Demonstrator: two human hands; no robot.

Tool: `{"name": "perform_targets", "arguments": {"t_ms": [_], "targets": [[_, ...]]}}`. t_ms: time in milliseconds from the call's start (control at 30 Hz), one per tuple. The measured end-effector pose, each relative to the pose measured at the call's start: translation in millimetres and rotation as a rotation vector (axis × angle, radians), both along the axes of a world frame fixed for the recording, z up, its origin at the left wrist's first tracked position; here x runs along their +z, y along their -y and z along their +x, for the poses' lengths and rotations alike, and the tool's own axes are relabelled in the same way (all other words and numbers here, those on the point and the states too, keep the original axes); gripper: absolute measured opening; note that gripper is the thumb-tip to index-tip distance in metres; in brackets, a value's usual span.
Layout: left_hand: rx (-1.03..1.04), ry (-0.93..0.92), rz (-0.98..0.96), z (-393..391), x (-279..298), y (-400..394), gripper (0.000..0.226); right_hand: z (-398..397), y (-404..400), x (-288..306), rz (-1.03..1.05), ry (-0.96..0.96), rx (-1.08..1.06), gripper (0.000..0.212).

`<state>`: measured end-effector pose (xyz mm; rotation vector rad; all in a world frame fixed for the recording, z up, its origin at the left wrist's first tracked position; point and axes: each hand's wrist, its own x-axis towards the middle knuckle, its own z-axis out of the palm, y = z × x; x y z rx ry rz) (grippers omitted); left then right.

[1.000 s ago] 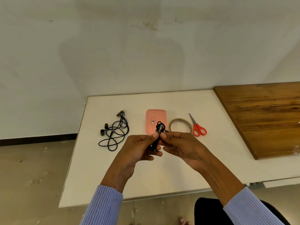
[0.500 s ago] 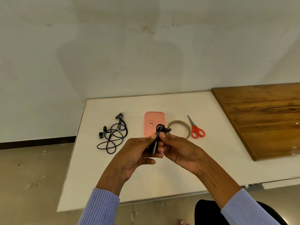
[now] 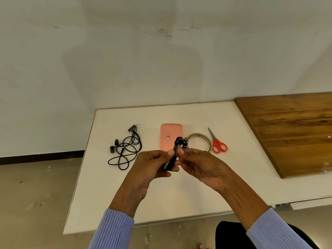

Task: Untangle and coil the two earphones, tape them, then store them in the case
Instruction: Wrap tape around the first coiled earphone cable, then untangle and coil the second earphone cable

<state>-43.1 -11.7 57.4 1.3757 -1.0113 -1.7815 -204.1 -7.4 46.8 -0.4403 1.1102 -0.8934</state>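
Spanning the middle of the view, a white table carries a wooden board at its 3 o'clock end. Above the table's centre both hands meet: the left hand curls its fingers around the lower part of a coiled black earphone, thumb pressed against the bundle, while the right hand pinches the same bundle just below its top with thumb and fingertip. The coil's upper end, with an earbud, sticks up toward 12 o'clock between the two thumbs. At 10 o'clock from the hands a second earphone lies loose and uncoiled on the table. A pink case lies flat at 12 o'clock, partly behind the held coil; a tape roll lies just beside it at 1 o'clock, then red-handled scissors.
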Motion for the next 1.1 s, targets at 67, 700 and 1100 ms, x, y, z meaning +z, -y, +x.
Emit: {"name": "perform_targets", "arguments": {"t_ms": [67, 700, 1100], "targets": [[0.005, -0.002, -0.005, 0, -1, 0, 0.022, 0, 0, 0, 0.020, 0.055, -0.014, 0.021], [0.447, 0.344, -0.226, 46, -15, 10, 0.016, 33, -2, -19, -0.321, -0.559, 0.036, 0.015], [0.623, 0.428, -0.269, 96, -14, 12, 0.018, 142, -5, -71, -0.868, -1.224, 0.457, 0.020]]}}
